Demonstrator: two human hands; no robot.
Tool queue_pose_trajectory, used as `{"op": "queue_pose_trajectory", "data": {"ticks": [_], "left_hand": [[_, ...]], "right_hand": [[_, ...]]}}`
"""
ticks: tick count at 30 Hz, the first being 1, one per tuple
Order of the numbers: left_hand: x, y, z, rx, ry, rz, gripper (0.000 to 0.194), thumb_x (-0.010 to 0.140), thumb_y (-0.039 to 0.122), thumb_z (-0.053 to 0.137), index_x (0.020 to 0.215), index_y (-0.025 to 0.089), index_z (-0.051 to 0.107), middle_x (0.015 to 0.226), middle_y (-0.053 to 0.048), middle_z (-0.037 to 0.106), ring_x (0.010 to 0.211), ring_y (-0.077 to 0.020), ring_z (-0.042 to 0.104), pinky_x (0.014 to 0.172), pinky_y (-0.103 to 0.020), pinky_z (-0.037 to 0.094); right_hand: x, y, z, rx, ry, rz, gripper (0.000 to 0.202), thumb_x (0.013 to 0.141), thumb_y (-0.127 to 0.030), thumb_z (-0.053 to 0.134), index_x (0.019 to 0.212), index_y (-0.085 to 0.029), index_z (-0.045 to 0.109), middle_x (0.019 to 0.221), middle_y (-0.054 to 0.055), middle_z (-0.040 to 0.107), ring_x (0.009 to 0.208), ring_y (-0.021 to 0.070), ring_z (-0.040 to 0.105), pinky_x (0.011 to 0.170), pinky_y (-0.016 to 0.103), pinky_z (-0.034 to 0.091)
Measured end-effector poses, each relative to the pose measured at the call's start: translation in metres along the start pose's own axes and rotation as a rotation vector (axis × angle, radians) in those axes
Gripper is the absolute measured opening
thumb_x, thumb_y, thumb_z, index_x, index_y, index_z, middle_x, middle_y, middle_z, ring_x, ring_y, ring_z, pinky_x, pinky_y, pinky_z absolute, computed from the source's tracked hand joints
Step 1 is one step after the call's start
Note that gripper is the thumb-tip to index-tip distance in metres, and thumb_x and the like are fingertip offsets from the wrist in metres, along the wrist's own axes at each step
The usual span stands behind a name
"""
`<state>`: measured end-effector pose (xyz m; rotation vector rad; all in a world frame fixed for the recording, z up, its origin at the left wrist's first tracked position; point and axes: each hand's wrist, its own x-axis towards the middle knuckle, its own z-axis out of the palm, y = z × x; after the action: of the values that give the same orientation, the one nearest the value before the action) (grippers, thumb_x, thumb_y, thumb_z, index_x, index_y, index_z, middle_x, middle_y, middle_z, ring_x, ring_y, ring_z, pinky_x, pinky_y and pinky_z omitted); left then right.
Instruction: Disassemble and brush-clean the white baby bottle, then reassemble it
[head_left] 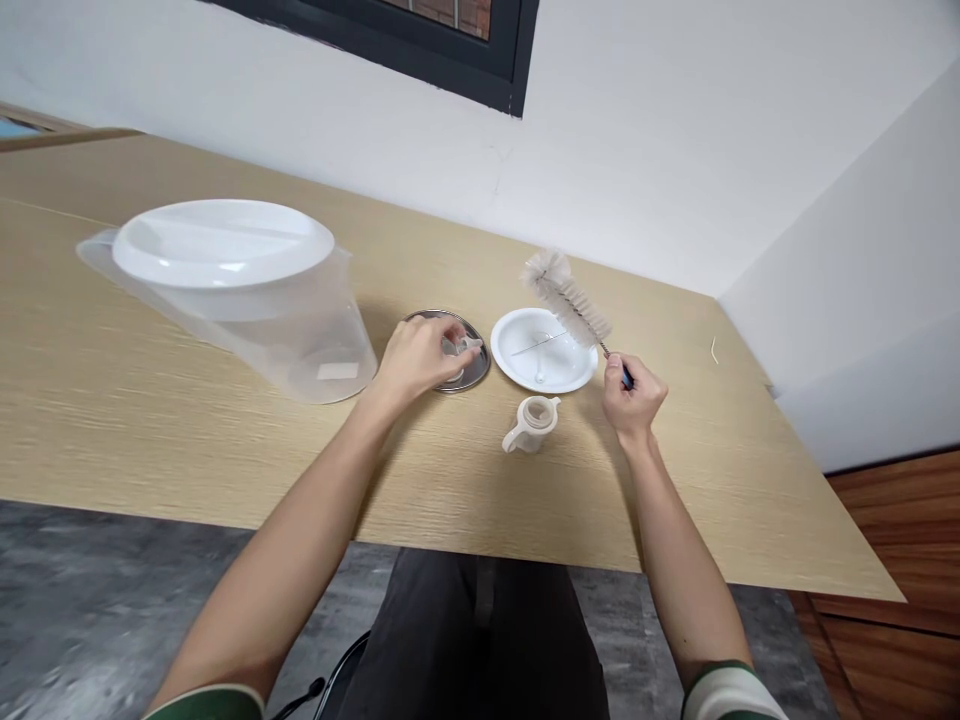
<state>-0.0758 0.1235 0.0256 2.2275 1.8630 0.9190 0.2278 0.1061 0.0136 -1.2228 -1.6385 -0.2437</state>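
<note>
Brush (570, 303) slants bristles-first away and leftward, right fingers (616, 376) clamping its handle (628, 379), left fingers (451, 327) pinching a small clear piece (470, 343).

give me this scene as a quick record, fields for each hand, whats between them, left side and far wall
left hand: hand pinching a small translucent piece over a round metal plate
right hand: fist around the handle of a bristle brush, bristles up
between hands: white dish with a thin rod in it; small two-handled cup nearer the person
left side: translucent pitcher, white lid on
surface: light wood-look table
far wall: dark-framed window
</note>
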Motion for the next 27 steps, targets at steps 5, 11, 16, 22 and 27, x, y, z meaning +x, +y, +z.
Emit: {"op": "queue_pose_trajectory", "data": {"ticks": [5,11,16,22,27], "left_hand": [[0.000,0.002,0.014,0.185,-0.093,-0.031,0.030,0.080,0.048,0.065,0.090,0.020,0.070,0.095,-0.011,0.073,0.100,-0.0344,0.064,0.093,-0.046,0.044],[0.001,-0.008,0.030,0.115,-0.044,0.037,0.032,0.082,0.051,0.066,0.088,0.020,0.074,0.095,-0.013,0.073,0.095,-0.0331,0.064,0.087,-0.042,0.045],[0.002,-0.011,0.034,0.064,0.091,0.068,0.031,0.091,0.044,0.054,0.094,0.021,0.074,0.103,-0.012,0.073,0.097,-0.0303,0.062,0.090,-0.043,0.043],[0.003,-0.005,0.031,-0.088,0.150,0.075,0.028,0.093,0.038,0.048,0.086,0.020,0.068,0.094,-0.008,0.073,0.089,-0.0248,0.060,0.087,-0.038,0.042],[0.000,0.005,0.030,-0.129,0.203,0.111,0.036,0.094,0.042,0.046,0.068,0.020,0.057,0.071,-0.005,0.064,0.076,-0.0192,0.054,0.078,-0.032,0.039]], "right_hand": [[0.000,0.000,-0.001,0.014,0.037,-0.044,0.036,0.097,-0.033,0.046,0.076,-0.015,0.070,0.056,-0.001,0.054,0.050,0.0096,0.045,0.054,0.023,0.035],[0.001,0.000,-0.002,-0.009,0.022,0.005,0.038,0.097,-0.035,0.045,0.076,-0.015,0.069,0.055,-0.001,0.052,0.050,0.0104,0.045,0.055,0.024,0.035],[0.006,0.011,0.000,-0.146,-0.023,0.237,0.041,0.098,-0.043,0.042,0.083,-0.016,0.070,0.067,0.004,0.063,0.059,0.0146,0.052,0.061,0.026,0.035],[0.010,0.029,0.005,-0.314,-0.272,0.528,0.047,0.102,-0.044,0.032,0.105,-0.014,0.068,0.093,0.015,0.072,0.080,0.0233,0.064,0.071,0.030,0.041],[0.010,0.030,0.008,-0.406,-0.419,0.607,0.046,0.106,-0.038,0.025,0.113,-0.012,0.062,0.103,0.018,0.071,0.092,0.0264,0.067,0.078,0.033,0.044]]}}
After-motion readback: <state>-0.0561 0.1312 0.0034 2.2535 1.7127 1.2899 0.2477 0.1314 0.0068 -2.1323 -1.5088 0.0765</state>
